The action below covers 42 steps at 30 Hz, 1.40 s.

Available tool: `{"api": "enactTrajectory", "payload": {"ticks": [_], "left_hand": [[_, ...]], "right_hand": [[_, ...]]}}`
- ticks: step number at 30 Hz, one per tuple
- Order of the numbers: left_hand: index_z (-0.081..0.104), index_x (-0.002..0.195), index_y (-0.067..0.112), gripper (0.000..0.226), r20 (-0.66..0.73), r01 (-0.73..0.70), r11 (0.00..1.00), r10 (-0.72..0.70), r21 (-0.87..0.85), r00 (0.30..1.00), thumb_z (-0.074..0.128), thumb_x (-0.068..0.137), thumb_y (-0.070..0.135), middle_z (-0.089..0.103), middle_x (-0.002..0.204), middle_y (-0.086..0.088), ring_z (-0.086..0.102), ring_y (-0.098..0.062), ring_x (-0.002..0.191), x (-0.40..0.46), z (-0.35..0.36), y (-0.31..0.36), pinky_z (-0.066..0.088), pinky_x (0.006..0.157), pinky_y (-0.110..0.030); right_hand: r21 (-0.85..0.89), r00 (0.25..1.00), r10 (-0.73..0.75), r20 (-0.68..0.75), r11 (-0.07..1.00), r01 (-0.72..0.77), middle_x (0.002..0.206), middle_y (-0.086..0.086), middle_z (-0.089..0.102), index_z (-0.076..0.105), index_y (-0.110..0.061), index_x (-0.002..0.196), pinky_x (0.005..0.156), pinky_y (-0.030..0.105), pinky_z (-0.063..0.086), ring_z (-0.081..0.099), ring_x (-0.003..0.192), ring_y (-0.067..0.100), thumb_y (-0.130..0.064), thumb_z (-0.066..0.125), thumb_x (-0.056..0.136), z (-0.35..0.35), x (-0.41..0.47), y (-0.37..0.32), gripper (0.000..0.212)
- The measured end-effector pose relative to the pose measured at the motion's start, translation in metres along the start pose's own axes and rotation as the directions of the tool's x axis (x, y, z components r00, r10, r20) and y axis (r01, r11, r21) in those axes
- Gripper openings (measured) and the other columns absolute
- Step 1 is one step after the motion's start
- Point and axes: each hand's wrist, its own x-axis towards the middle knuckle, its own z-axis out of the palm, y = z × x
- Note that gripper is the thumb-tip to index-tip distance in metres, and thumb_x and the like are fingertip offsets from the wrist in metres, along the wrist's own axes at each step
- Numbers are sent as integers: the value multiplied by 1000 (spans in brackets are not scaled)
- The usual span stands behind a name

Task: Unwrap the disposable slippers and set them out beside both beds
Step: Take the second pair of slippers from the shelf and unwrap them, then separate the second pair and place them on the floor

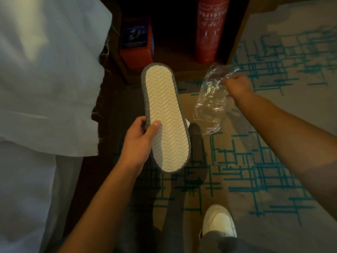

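Left hand (138, 141) grips slippers (165, 117) (sole up); right hand (237, 84) pinches plastic wrapper (209, 105) near fire extinguisher (211, 30).

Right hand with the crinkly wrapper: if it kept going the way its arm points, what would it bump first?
Probably the red extinguisher. The right hand, gripping the wrapper, points up-left toward it, though depth is unclear.

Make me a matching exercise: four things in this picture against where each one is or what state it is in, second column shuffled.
1. slippers
2. plastic wrapper
3. fire extinguisher
4. white shoe

A. stands upright at the top, in a dark recess
B. on the carpet, bottom of view
C. crumpled, held by the right hand
D. sole up, gripped by the left hand

Pairs: 1-D, 2-C, 3-A, 4-B
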Motion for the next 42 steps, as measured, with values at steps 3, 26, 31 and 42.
{"api": "enactTrajectory", "payload": {"ticks": [3, 26, 31, 42], "left_hand": [[62, 107, 12, 13, 21, -25, 999, 25, -27, 999, 61, 97, 22, 71, 109, -12, 69, -27, 103, -4, -1, 13, 55, 95, -48], [62, 106, 18, 16, 229, -220, 948, 272, -229, 935, 67, 93, 26, 72, 107, -6, 72, -19, 97, -96, -10, 96, 59, 88, -41], [59, 134, 17, 40, 504, 174, 877, 86, -447, 859, 52, 99, 36, 71, 124, -10, 67, -28, 116, -109, -3, 96, 47, 106, -50], [51, 143, 10, 60, 588, 344, 693, 141, -633, 797, 37, 103, 52, 61, 136, -20, 58, -36, 128, -105, 1, 86, 40, 112, -56]], "right_hand": [[35, 989, -82, 123, 996, 78, 97, 2, 64, 60, -21, 93, 85, 42, 60, 66, 99, 24, -24, 70, 86, -3, -41, -20, 13], [22, 878, -311, 364, 945, 326, 117, -7, 66, 52, -24, 139, 82, 35, 58, 66, 104, 7, -40, 73, 77, -74, -293, -87, 68], [118, 916, -295, 271, 955, 273, 106, -7, 72, 65, -22, 122, 76, 34, 56, 69, 96, 11, -37, 73, 71, -84, -310, -90, 54], [-134, 866, -360, 348, 895, 426, 144, -8, 49, 46, -25, 143, 107, 31, 45, 61, 102, -3, -24, 78, 82, -73, -338, -95, 69]]}}
